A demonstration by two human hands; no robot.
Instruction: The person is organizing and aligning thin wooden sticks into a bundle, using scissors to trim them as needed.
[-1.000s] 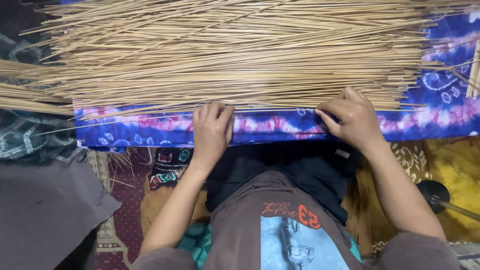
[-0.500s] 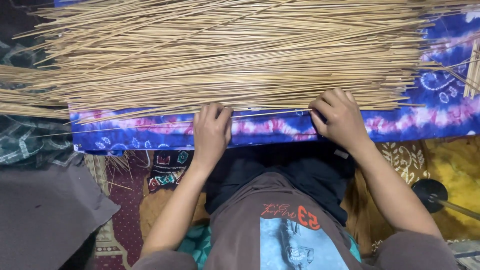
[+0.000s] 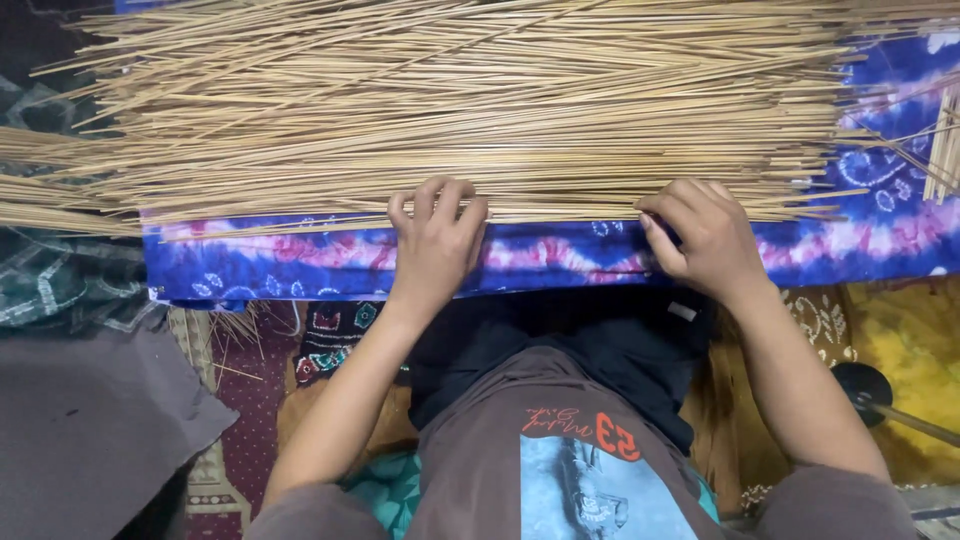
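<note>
A wide pile of thin tan bamboo sticks lies crosswise on a blue and pink tie-dye cloth. My left hand rests palm down on the cloth, its fingertips on the nearest sticks at the pile's front edge. My right hand is curled at that same edge further right, fingers bent onto the closest sticks. Whether it pinches any sticks is hidden by the knuckles.
A grey cloth lies at the lower left, with a few loose sticks on a patterned rug beside it. A yellow cloth and a dark round stand sit at the right. More sticks lie at the far right edge.
My right hand has slid a little to the left along the pile's front edge and curled its fingers. My left hand stays in about the same spot.
</note>
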